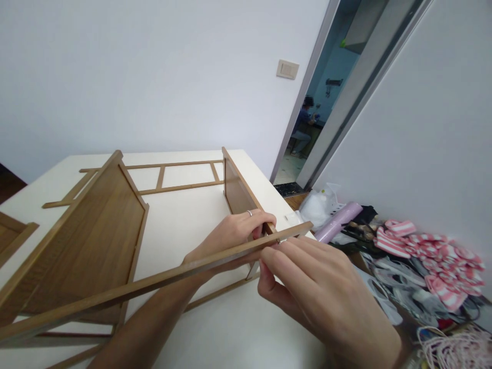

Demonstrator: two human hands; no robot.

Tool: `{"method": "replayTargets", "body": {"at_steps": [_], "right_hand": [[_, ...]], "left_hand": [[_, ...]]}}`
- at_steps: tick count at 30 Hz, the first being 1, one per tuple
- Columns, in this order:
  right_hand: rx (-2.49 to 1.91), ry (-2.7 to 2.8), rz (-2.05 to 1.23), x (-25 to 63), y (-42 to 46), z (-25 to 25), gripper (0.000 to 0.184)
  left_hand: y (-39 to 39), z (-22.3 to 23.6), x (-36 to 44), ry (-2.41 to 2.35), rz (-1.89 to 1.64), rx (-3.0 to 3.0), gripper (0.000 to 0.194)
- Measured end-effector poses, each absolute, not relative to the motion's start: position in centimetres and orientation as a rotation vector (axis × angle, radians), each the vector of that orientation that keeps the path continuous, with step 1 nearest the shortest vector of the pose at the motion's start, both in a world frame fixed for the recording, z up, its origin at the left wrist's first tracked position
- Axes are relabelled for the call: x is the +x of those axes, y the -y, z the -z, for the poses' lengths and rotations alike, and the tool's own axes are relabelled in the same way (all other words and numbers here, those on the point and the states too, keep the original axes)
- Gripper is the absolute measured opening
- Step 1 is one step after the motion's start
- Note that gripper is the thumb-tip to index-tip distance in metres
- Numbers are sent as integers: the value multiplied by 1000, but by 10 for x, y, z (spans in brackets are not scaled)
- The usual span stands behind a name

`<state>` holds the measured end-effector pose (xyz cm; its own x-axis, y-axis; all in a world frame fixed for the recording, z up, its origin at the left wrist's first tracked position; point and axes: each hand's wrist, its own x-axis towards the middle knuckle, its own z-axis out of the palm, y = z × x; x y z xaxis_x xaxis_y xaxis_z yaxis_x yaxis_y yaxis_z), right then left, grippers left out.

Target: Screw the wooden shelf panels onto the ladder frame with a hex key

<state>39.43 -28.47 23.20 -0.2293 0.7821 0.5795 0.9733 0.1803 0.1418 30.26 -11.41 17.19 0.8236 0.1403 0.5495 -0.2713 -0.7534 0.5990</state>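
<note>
My left hand, with a ring on one finger, is closed around the top edge of the right wooden panel. A long wooden rail crosses in front of it, running from the lower left to the panel's near corner. On the near side of that corner, my right hand is closed, its fingers pinched close to the joint. What the pinch holds is hidden. Farther left stands a larger wooden panel, and a slatted wooden frame joins the two panels at the back.
Everything stands on a white table against the wall. Beyond its right edge lie a purple roll, plastic bags and striped pink cloth. Another wooden piece is at far left. A person sits beyond the doorway.
</note>
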Motion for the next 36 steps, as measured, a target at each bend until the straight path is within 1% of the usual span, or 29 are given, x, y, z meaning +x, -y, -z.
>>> {"method": "replayTargets", "body": {"at_steps": [3, 9, 15, 24, 28, 33, 36], "right_hand": [[-1674, 2062, 721, 396, 287, -235, 19], [-1624, 2097, 684, 399, 284, -234, 22], [-1640, 1982, 621, 409, 288, -238, 16], [-1641, 1987, 422, 416, 299, -248, 17], [-1614, 1969, 393, 421, 303, -251, 18], [-1579, 1989, 352, 423, 298, -250, 13], [-1522, 1995, 308, 426, 294, -250, 16]], "left_hand": [[113, -171, 303, 111, -781, 2293, 17], [113, -171, 302, 106, -783, 2298, 16], [113, -173, 303, 110, -799, 2302, 25], [114, -172, 302, 110, -804, 2293, 22], [116, -172, 302, 86, -798, 2296, 22], [117, -175, 302, 93, -815, 2299, 21], [118, -176, 302, 83, -811, 2307, 22]]}}
